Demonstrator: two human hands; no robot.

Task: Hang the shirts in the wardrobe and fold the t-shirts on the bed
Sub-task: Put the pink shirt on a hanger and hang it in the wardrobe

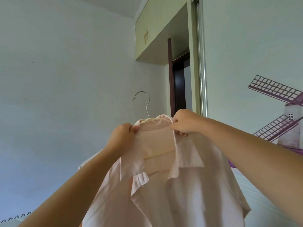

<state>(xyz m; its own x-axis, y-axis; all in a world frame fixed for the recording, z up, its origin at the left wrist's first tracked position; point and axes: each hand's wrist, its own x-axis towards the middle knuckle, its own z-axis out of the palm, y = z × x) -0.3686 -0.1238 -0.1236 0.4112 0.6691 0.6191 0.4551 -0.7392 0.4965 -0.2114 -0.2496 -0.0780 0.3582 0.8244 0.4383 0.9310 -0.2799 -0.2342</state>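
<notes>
A pale pink collared shirt (164, 185) hangs in front of me on a hanger whose metal hook (144, 100) rises above the collar. My left hand (122, 136) pinches the left side of the collar. My right hand (183, 122) grips the right side of the collar, fingers curled round the fabric. The shirt front falls open below, and the hanger's shoulders are hidden inside it.
A sliding wardrobe door (246, 63) with a purple windmill picture fills the right, its metal frame (202, 71) beside a dark doorway (179, 89). Overhead cabinets (147, 30) hang above. A bare white wall is at the left, and the bed (265, 202) lies at lower right.
</notes>
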